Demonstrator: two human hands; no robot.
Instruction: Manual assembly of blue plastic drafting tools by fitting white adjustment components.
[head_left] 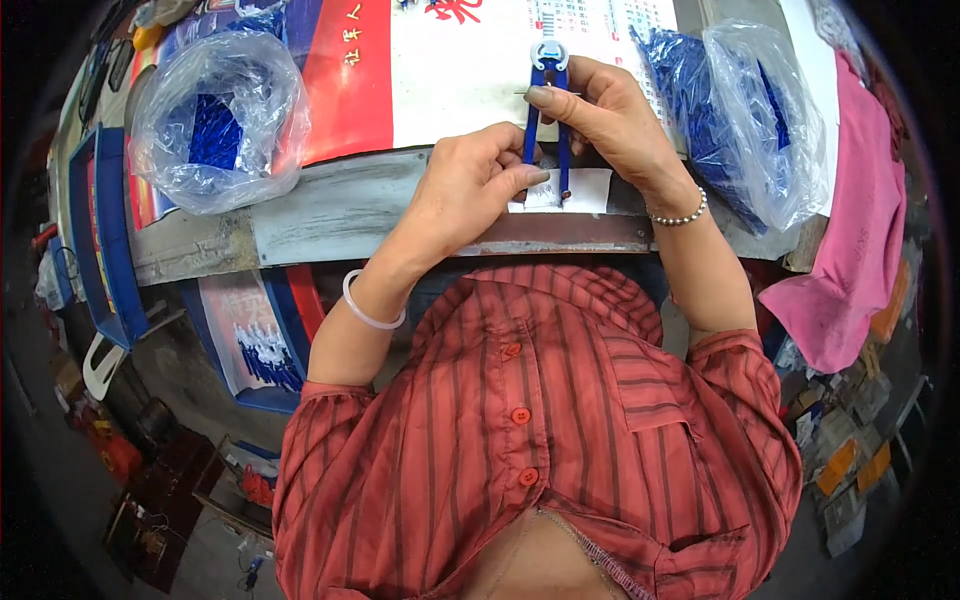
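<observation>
A blue drawing compass [530, 135] with a white round head stands over the table's near edge, its two legs slightly apart and pointing toward me. My right hand [610, 110] grips it from the right, thumb and fingers closed around the upper part of the legs. A thin dark sliver sticks out beside that thumb, too small to name. My left hand [470, 185] is closed on the lower end of the left leg, thumb against fingers. Beneath the leg tips lies a small white paper [590, 190] with dark marks; the left fingertips partly hide it.
Clear plastic bags of blue pieces stand at left [215, 130] and right [740, 120]. A printed red and white sheet [450, 80] covers the tabletop. Below the edge, a blue-sided tray [268, 395] holds several blue and white parts. Pink cloth [845, 230] hangs at right.
</observation>
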